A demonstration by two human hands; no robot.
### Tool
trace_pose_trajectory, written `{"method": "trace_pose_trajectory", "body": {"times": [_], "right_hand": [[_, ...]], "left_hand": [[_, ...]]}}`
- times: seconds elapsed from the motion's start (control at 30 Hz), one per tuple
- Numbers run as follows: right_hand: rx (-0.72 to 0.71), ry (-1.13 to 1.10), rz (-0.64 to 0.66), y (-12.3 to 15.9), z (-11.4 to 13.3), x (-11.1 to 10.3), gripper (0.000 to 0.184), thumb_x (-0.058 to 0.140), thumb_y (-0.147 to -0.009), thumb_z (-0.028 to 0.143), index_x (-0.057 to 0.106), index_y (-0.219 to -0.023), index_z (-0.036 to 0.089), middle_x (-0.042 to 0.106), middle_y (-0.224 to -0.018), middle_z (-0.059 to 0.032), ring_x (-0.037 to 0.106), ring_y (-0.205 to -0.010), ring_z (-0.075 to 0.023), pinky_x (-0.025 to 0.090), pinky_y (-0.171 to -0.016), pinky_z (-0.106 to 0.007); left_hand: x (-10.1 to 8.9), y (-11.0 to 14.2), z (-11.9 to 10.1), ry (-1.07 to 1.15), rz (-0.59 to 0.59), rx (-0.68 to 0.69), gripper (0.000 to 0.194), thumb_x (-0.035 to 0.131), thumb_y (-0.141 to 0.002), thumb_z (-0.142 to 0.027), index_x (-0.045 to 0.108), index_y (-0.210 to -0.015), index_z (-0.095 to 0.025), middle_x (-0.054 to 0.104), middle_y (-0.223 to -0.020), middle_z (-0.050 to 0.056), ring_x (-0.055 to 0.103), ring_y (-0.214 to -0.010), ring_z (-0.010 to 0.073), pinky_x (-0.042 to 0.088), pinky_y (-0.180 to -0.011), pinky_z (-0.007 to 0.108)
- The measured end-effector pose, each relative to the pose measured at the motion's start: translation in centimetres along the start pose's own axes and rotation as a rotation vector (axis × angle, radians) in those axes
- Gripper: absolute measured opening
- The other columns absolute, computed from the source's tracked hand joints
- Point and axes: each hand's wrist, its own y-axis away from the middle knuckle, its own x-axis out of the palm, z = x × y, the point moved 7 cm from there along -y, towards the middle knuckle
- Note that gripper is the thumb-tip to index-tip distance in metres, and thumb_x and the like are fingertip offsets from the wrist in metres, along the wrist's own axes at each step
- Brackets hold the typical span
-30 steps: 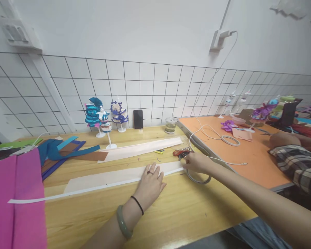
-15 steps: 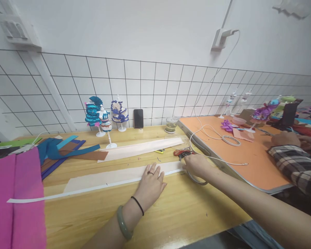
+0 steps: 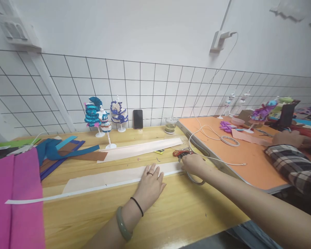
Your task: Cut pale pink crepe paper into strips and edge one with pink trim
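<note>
A long strip of pale pink crepe paper [image 3: 93,180] lies across the wooden table, with white tape [image 3: 54,197] running along its near edge and past its left end. My left hand [image 3: 149,183] rests flat on the strip and tape, fingers spread. At the strip's right end my right hand [image 3: 194,165] is closed on a roll of tape [image 3: 197,182], whose rim shows below the palm; the fingertips are partly hidden. Just beyond that hand lies a red-handled tool [image 3: 180,152], partly covered. A second pale strip [image 3: 142,148] lies farther back, with a yellow cutter [image 3: 159,151] beside it.
Bright pink paper [image 3: 26,200] and coloured strips [image 3: 64,148] lie at left. Small decorated dress stands [image 3: 108,128], a phone [image 3: 138,119] and a glass cup [image 3: 170,125] line the back. A white cable [image 3: 215,156] crosses an orange table [image 3: 248,166], where another person's hands [image 3: 287,138] work.
Both my hands stay nearly in place on the strip and tape. On the orange table, the other person's hands have shifted slightly and a pale pink strip there reaches farther right.
</note>
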Motion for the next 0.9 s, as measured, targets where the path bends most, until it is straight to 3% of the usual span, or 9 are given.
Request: {"method": "trace_pose_trajectory", "body": {"times": [0.17, 0.43, 0.63, 0.9], "right_hand": [[0.029, 0.048, 0.079, -0.2, 0.2, 0.2, 0.022, 0.050, -0.076, 0.013, 0.066, -0.089, 0.007, 0.068, -0.087, -0.0178, 0.064, -0.080, -0.0260, 0.047, -0.065, -0.034], [0.030, 0.055, 0.153, -0.6, 0.3, 0.9, 0.025, 0.055, -0.077, 0.019, 0.063, -0.098, 0.006, 0.066, -0.093, -0.0189, 0.061, -0.089, -0.0268, 0.047, -0.071, -0.036], [0.066, 0.074, 0.274, -1.0, -0.2, 1.8, 0.029, 0.051, -0.085, 0.033, 0.054, -0.107, 0.014, 0.057, -0.106, -0.0062, 0.057, -0.092, -0.0173, 0.047, -0.078, -0.038], [0.084, 0.047, 0.323, -1.5, -0.1, 2.4, 0.029, 0.052, -0.085, 0.030, 0.052, -0.109, 0.015, 0.055, -0.110, -0.0065, 0.056, -0.094, -0.0181, 0.047, -0.079, -0.039]], "left_hand": [[0.0, 0.1, 0.0, 0.010, 0.008, -0.003, 0.039, 0.039, -0.087, -0.041, 0.051, -0.116, -0.018, 0.048, -0.126, 0.009, 0.030, -0.125, 0.0270, 0.021, -0.103, 0.045], [0.1, 0.1, 0.0, 0.017, 0.016, -0.010, 0.039, 0.039, -0.087, -0.040, 0.051, -0.117, -0.019, 0.048, -0.127, 0.009, 0.029, -0.126, 0.0272, 0.022, -0.103, 0.045], [0.1, 0.0, 0.1, 0.018, 0.019, -0.014, 0.039, 0.038, -0.087, -0.041, 0.052, -0.117, -0.019, 0.048, -0.127, 0.009, 0.030, -0.125, 0.0267, 0.022, -0.103, 0.045], [-0.1, 0.1, 0.0, 0.013, 0.023, -0.019, 0.039, 0.038, -0.087, -0.040, 0.052, -0.117, -0.019, 0.048, -0.127, 0.008, 0.032, -0.124, 0.0270, 0.023, -0.102, 0.046]]}}
